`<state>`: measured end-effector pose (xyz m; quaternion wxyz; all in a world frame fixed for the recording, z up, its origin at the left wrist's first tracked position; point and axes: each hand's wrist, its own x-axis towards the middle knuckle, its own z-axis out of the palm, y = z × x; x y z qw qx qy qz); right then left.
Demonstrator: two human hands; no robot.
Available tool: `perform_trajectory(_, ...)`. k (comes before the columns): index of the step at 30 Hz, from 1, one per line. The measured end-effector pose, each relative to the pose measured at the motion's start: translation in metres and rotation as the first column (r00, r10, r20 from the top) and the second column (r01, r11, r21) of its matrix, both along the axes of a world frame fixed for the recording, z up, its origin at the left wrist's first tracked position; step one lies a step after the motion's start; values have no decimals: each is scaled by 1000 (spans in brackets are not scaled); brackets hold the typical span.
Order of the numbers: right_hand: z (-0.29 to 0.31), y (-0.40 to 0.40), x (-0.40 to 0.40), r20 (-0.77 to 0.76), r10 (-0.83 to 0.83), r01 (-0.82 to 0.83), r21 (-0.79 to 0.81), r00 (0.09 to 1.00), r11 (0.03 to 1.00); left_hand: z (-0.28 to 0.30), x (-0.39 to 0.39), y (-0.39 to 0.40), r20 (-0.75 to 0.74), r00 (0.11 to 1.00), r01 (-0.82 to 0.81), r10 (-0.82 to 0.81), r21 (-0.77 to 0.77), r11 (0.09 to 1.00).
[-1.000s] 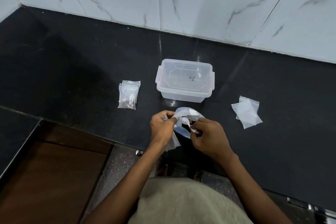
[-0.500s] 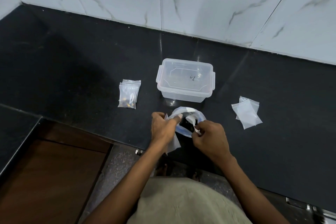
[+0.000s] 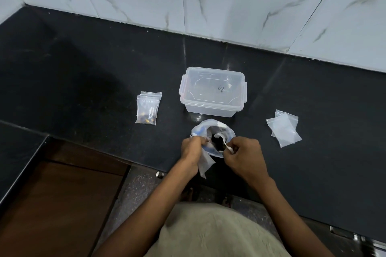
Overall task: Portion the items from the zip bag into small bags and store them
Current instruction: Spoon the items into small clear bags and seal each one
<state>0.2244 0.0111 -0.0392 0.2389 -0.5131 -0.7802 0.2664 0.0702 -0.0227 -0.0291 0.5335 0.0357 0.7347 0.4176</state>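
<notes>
At the near edge of a black stone counter [image 3: 83, 81], the left hand [image 3: 191, 150] pinches a small clear bag [image 3: 205, 164] and the rim of an open zip bag [image 3: 211, 129]; the right hand [image 3: 243, 155] pinches a white spoon [image 3: 222, 141]. An illegible dark scribble marks the lidded clear plastic box [image 3: 212, 92] just beyond.

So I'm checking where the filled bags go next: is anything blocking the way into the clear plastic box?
Yes. The plastic box has its lid on, so the filled small bags lying to its left cannot go in until it comes off. The black counter between them looks bare.
</notes>
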Motion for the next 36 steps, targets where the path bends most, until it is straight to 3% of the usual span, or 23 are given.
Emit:
perform_trajectory(3,-3,2,0,-71,-26,20,-85,997,996,-1,-1,2,88,996,19,-19,4,1000)
perform_trajectory(7,2,4,0,-174,-209,153,-287,962,945,-6,-3,4,127,992,11,-21,81,997)
perform_trajectory(10,7,8,1,-224,-417,243,-542,881,805,-11,-4,5,114,993,-11,-4,126,992)
perform_trajectory(13,6,14,4,-271,-618,232,-758,738,609,-14,-3,6,107,994,-3,-13,141,990)
perform_trajectory(18,2,15,1,-273,-751,202,-857,601,474,-17,0,10,64,996,57,-68,163,985)
perform_trajectory(22,-2,18,4,-264,-807,117,-919,528,377,-23,-3,10,-136,986,116,-93,167,979)
perform_trajectory(26,-3,21,11,-296,-779,80,-911,553,403,-28,-12,10,-322,944,137,-76,172,975)
perform_trajectory(31,7,23,11,-323,-634,168,-790,703,589,-29,-19,12,-551,831,229,-76,214,950)
perform_trajectory(33,11,25,9,-325,-630,167,-788,705,592,-31,-23,14,-491,871,160,-14,256,953)
perform_trajectory(36,13,29,5,-320,-683,113,-853,657,509,-33,-27,16,-232,968,-21,98,314,949)
